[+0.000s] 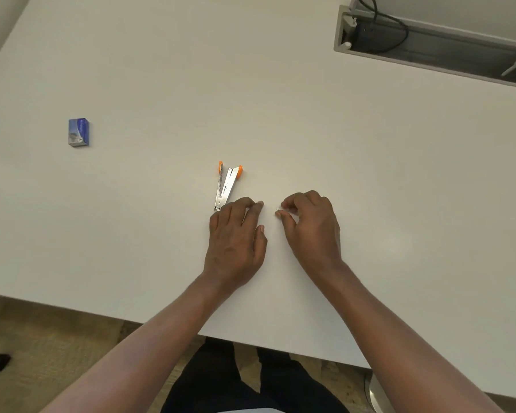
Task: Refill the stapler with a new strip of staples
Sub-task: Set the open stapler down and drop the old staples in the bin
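A blue box [78, 132] sits far left on the desk [310, 129]. The stapler [227, 184] lies hinged open, left hand [236, 236] flat, palm down, at its hinge. Right hand [310, 222] pinches tiny staples [278, 208].

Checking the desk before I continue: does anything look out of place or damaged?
Nothing looks damaged. The stapler lies splayed open for refilling, by the left hand; the staple box sits far off left.
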Demonstrator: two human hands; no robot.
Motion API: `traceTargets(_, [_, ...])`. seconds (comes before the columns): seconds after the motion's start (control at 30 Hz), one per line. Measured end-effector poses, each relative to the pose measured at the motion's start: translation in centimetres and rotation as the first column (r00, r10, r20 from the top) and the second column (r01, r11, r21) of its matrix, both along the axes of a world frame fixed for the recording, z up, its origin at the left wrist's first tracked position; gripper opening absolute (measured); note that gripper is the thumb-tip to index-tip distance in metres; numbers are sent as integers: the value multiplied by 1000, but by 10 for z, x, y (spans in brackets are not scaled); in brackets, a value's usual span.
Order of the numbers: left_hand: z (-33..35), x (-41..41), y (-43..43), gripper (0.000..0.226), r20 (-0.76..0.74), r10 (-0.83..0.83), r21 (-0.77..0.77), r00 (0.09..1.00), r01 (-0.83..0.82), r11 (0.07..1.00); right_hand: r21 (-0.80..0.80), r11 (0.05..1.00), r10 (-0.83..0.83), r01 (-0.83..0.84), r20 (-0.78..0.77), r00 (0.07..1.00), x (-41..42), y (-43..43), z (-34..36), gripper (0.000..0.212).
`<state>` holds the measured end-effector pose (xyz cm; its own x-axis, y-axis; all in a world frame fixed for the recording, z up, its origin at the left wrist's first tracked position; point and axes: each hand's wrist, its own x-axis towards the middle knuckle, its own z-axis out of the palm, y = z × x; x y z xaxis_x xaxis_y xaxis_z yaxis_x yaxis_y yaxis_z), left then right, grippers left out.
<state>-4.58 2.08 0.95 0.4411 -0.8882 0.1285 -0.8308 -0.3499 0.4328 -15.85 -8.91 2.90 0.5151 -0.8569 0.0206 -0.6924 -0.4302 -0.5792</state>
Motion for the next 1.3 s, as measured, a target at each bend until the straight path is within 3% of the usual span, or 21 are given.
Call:
traceTargets(0.27, [1,0,0,43,-11,-5,2,1000,5,1000,-12,998,64,-66,-134,989,12,-1,11,5])
traceTargets(0.5, [2,0,0,42,-20,-8,5,1000,9,1000,37,986,161,-160,-424,891,28,-11,19,16])
traceTargets(0.67, [2,0,0,43,-22,-9,5,1000,9,1000,76,983,185,-169,-468,864,34,-15,22,10])
traceTargets(0.8, [2,1,0,42,-29,-10,6,1000,10,1000,41,978,205,-207,-415,887,27,-13,19,12])
traceTargets(0.9, [1,1,0,43,-29,-10,0,1000,10,1000,67,977,214,-204,-259,942,15,-17,18,8])
traceTargets(1.07, [0,2,0,42,-18,-13,7,1000,13,1000,402,916,-29,-8,86,996,-5,-27,21,9])
traceTargets(1.17, [-1,2,0,42,-15,-10,9,1000,10,1000,550,834,-152,49,142,978,-11,-33,21,9])
traceTargets(1.3, [0,1,0,41,-17,-3,10,1000,3,1000,570,822,-131,24,148,980,-15,-37,21,9])
